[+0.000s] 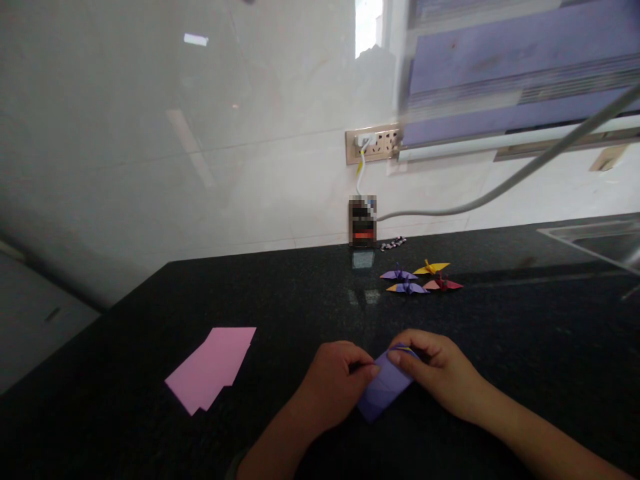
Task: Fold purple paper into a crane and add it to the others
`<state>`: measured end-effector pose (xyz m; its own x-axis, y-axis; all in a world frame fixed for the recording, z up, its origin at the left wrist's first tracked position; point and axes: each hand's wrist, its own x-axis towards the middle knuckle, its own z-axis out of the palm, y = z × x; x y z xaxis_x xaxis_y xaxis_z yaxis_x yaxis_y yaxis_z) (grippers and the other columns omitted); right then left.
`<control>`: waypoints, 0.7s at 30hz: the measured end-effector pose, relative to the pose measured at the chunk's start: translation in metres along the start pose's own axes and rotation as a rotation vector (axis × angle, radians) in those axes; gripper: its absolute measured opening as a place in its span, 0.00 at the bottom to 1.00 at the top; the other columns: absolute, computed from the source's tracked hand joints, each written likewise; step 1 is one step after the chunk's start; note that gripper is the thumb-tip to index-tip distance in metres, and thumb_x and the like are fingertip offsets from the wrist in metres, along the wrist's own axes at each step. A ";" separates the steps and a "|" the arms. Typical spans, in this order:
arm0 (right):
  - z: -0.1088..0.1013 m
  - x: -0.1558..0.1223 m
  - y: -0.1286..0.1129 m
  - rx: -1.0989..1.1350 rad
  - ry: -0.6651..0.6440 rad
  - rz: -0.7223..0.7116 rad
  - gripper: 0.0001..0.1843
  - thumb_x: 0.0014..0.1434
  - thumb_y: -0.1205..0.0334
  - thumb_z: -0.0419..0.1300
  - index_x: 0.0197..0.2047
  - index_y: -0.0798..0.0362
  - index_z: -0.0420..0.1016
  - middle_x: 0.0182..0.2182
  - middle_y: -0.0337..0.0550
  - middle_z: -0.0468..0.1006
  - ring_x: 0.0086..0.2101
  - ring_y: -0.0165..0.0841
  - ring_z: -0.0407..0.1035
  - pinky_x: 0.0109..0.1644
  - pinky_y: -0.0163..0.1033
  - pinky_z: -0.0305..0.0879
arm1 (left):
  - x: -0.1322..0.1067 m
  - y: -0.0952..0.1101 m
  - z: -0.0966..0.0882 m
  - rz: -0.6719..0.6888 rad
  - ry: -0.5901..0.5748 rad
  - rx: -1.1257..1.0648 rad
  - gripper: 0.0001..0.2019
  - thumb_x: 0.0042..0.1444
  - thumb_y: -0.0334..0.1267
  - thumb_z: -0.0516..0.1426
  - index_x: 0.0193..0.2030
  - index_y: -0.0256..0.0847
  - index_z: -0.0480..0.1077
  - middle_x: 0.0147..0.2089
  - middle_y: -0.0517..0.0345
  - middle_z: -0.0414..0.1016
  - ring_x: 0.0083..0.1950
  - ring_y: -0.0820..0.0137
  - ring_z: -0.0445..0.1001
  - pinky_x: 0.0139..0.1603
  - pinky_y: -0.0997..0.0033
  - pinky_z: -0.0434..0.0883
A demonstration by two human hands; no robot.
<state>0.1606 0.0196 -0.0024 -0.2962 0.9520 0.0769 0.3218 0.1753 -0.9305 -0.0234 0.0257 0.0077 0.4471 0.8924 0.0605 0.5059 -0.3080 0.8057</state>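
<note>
A folded purple paper [383, 390] lies on the black stone counter [525, 347] in front of me. My left hand [333, 387] pinches its left upper edge between thumb and fingers. My right hand [435, 373] presses and grips its upper right corner, where a thin yellow edge shows. Both hands rest low on the counter, close together over the paper.
Pink paper sheets [213, 367] lie to the left. Several folded paper cranes [420, 279] in purple, yellow and red sit farther back. A small dark device [363, 222] leans on the wall below a socket strip [373, 143], with a cable [500, 190] running right.
</note>
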 end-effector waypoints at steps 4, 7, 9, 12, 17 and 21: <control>0.002 0.000 -0.001 0.242 0.038 0.101 0.08 0.51 0.58 0.58 0.29 0.54 0.69 0.22 0.35 0.67 0.23 0.26 0.61 0.27 0.32 0.59 | 0.000 -0.001 0.007 -0.081 0.022 -0.162 0.10 0.49 0.39 0.53 0.26 0.37 0.73 0.25 0.57 0.70 0.27 0.71 0.66 0.26 0.75 0.61; 0.005 0.000 -0.003 0.439 0.075 0.182 0.13 0.46 0.57 0.62 0.34 0.54 0.66 0.23 0.34 0.68 0.22 0.25 0.61 0.24 0.30 0.58 | 0.000 0.001 0.013 -0.149 0.082 -0.358 0.10 0.48 0.40 0.54 0.27 0.35 0.72 0.24 0.58 0.69 0.25 0.74 0.65 0.25 0.77 0.61; 0.008 -0.001 -0.003 0.513 0.055 0.203 0.14 0.46 0.58 0.63 0.35 0.55 0.67 0.24 0.35 0.69 0.23 0.25 0.61 0.22 0.29 0.57 | -0.001 0.003 0.015 -0.167 0.126 -0.441 0.11 0.48 0.40 0.55 0.26 0.34 0.71 0.22 0.59 0.67 0.23 0.75 0.63 0.23 0.78 0.59; 0.014 -0.003 -0.003 0.572 0.005 0.208 0.12 0.47 0.59 0.62 0.32 0.58 0.69 0.24 0.38 0.71 0.23 0.25 0.62 0.22 0.29 0.56 | -0.003 0.007 0.017 -0.156 0.179 -0.448 0.10 0.47 0.40 0.56 0.25 0.33 0.71 0.20 0.60 0.65 0.22 0.77 0.60 0.22 0.79 0.58; 0.019 -0.005 -0.003 0.602 0.023 0.192 0.10 0.49 0.59 0.61 0.30 0.58 0.70 0.22 0.37 0.70 0.21 0.24 0.60 0.23 0.30 0.55 | -0.006 0.010 0.018 -0.133 0.236 -0.407 0.09 0.48 0.38 0.56 0.24 0.34 0.72 0.22 0.59 0.67 0.24 0.76 0.62 0.25 0.78 0.60; 0.016 -0.004 -0.004 0.548 0.021 0.203 0.10 0.49 0.58 0.60 0.29 0.58 0.70 0.22 0.38 0.69 0.21 0.24 0.59 0.22 0.30 0.53 | -0.004 0.011 0.018 -0.157 0.286 -0.464 0.09 0.47 0.39 0.56 0.25 0.34 0.72 0.21 0.60 0.67 0.23 0.76 0.62 0.24 0.78 0.60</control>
<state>0.1462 0.0106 -0.0049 -0.2580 0.9586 -0.1204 -0.1439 -0.1613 -0.9764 -0.0065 0.0128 0.0052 0.1421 0.9896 0.0239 0.1438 -0.0445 0.9886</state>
